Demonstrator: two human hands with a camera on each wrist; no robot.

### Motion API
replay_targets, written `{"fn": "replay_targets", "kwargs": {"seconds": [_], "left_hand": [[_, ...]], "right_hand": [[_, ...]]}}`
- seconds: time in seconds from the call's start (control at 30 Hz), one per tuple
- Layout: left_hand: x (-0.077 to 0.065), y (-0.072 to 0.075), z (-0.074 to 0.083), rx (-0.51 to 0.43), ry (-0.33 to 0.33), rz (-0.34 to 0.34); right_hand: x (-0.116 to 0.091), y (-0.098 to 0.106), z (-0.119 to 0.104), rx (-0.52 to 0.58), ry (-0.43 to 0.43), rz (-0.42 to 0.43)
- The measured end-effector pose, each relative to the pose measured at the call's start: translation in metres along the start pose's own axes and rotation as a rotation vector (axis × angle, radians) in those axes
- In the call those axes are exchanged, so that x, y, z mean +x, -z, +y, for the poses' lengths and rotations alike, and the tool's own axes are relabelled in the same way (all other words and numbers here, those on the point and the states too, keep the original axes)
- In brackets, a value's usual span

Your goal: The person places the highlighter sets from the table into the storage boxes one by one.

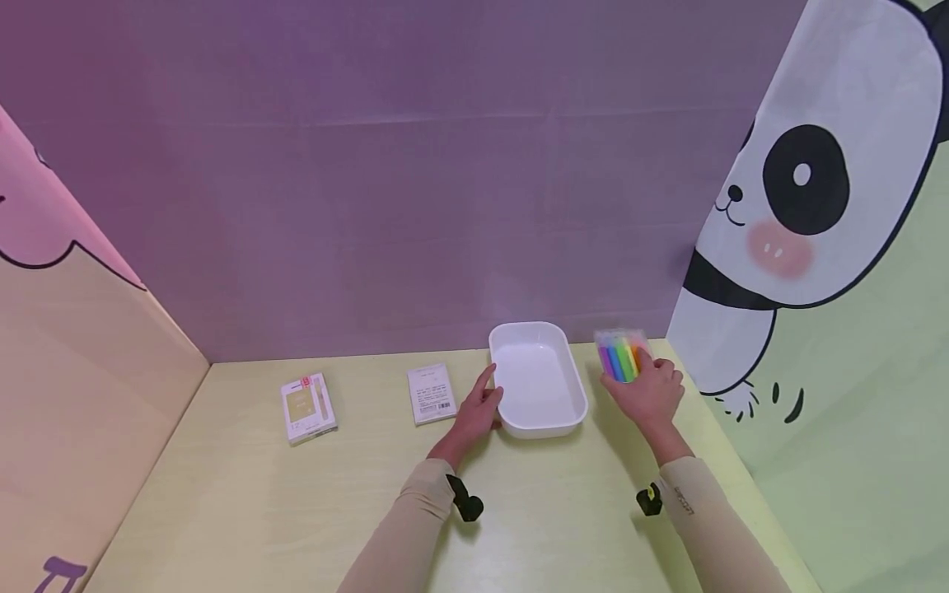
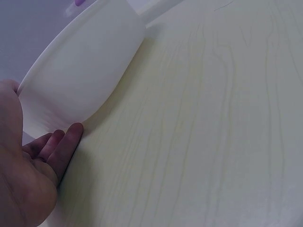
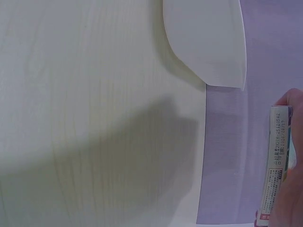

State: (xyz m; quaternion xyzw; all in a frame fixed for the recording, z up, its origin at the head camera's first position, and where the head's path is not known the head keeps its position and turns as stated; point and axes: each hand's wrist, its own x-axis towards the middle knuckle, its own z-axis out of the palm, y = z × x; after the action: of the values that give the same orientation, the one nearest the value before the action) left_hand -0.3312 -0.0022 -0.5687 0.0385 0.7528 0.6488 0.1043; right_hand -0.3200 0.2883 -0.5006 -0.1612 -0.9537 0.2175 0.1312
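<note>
A white rectangular plastic tray [image 1: 539, 428] stands toward the back of the table. My left hand [image 1: 474, 416] grips its left side, thumb at the rim; in the left wrist view, the fingers [image 2: 66, 149] lie against the outer wall near the base. Right of the tray, my right hand [image 1: 652, 391] holds up a clear-fronted pack of rainbow-coloured sticks [image 1: 619, 356]. In the right wrist view, that pack [image 3: 277, 161] shows a narrow white side with printed text. The palm hides part of its face.
A white box with a gold panel [image 1: 302, 405] lies on the table [image 1: 334, 494] at the left. Another white box with printed text and a barcode [image 1: 430, 391] lies between it and the tray. A purple wall [image 1: 415, 206] closes off the back.
</note>
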Motion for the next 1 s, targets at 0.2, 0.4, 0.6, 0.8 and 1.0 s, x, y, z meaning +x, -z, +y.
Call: {"fn": "replay_targets", "kwargs": {"seconds": [0.2, 0.4, 0.6, 0.8, 1.0], "left_hand": [[0.003, -0.001, -0.003, -0.006, -0.015, 0.002], [0.003, -0.001, -0.004, -0.013, -0.02, -0.002], [0.001, -0.001, -0.002, -0.007, -0.019, -0.005], [0.001, 0.0, -0.001, 0.006, -0.017, -0.003], [0.001, 0.0, -0.003, 0.0, -0.016, -0.009]], "right_hand": [[-0.001, -0.002, -0.002, -0.001, 0.004, 0.003], [-0.001, -0.004, -0.007, -0.001, 0.022, 0.016], [-0.002, -0.004, -0.013, 0.0, 0.036, 0.027], [-0.005, -0.001, -0.022, 0.025, 0.043, 0.03], [-0.008, 0.0, -0.027, 0.029, 0.053, 0.04]]}}
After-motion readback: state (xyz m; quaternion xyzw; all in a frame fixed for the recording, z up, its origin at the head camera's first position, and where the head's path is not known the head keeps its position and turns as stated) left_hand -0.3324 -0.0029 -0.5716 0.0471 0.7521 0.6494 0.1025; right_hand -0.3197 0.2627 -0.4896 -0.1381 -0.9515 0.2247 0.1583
